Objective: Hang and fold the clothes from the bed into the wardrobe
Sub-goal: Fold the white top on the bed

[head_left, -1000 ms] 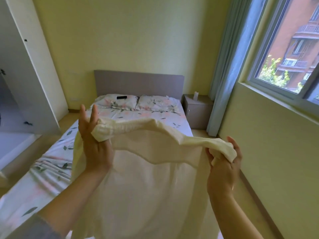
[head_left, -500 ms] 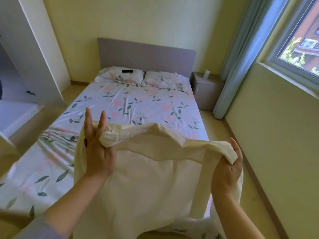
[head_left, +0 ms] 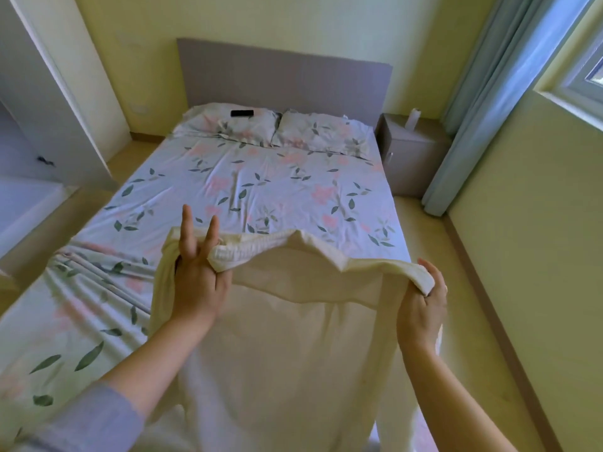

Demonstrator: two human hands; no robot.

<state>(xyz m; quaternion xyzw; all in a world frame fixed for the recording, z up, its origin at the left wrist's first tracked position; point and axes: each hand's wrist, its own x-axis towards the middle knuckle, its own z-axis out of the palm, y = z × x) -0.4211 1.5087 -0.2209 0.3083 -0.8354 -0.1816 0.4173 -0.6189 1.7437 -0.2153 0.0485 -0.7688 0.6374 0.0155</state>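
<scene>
I hold a cream garment [head_left: 293, 337] with an elastic waistband stretched out over the foot of the bed [head_left: 261, 184]. My left hand [head_left: 199, 272] pinches the left end of the waistband with two fingers pointing up. My right hand [head_left: 422, 308] grips the right end in a closed fist. The cloth hangs down between my arms and hides the bed's near edge. The white wardrobe [head_left: 42, 102] stands open at the left, only partly in view.
Two floral pillows [head_left: 277, 130] lie at the headboard, with a black phone [head_left: 242, 113] on the left one. A grey nightstand [head_left: 414, 154] with a small white item stands right of the bed, beside a blue curtain [head_left: 483, 102]. Floor strips run along both bed sides.
The view has tilted down and the garment has come lower, toward the bed. Both hands keep their hold on the waistband ends.
</scene>
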